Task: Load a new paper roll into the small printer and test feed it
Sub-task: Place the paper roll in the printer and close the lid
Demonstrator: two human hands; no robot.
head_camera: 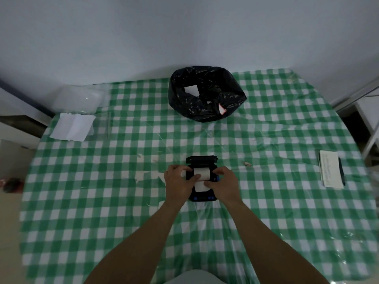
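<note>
Small black printer with blue buttons, lid flipped open, mid-table on green-and-white checked cloth | white paper roll seated in its bay, loose end trailing toward me | left hand thumb pressing roll | right hand fingertips pinching the loose end | black-bagged bin well behind.

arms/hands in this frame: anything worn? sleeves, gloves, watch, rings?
Both forearms are bare as far as the bottom edge of the head view: no sleeves show. Left hand and right hand are ungloved, with no watch or wristband at the wrists. No rings stand out, though the fingers are too small and dim to be sure.
</note>
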